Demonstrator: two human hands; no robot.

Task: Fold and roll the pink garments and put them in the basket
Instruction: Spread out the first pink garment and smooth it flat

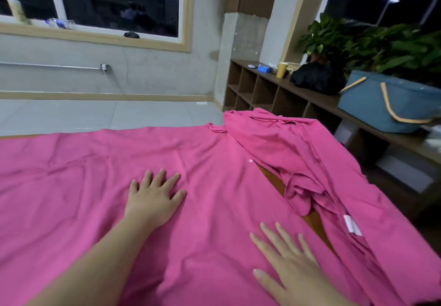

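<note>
Pink garment (71, 174) lies spread flat across the table, filling the near and left part of the view, creased but not yet folded. Both hands lie palm-down on it with fingers straight and splayed, gripping nothing: the left hand (154, 196) near the middle, the right hand (288, 262) at about five o'clock from it, close to the cloth's right edge.

At two o'clock from the left hand a second pink garment (310, 153) sits in a rumpled heap, touching the flat one near its top, with a strip of bare wooden table (274, 181) showing between them lower down. The heap drapes toward the table's right side, so I'd worry it could slide off if the flat piece is tugged while they overlap.

Smoothing over those creases could press them into the fold, and the roll may then come out lopsided.

The blue basket (381, 105) waits on a shelf (317, 100) at two o'clock, well apart; a loose roll might unravel on the carry.
</note>
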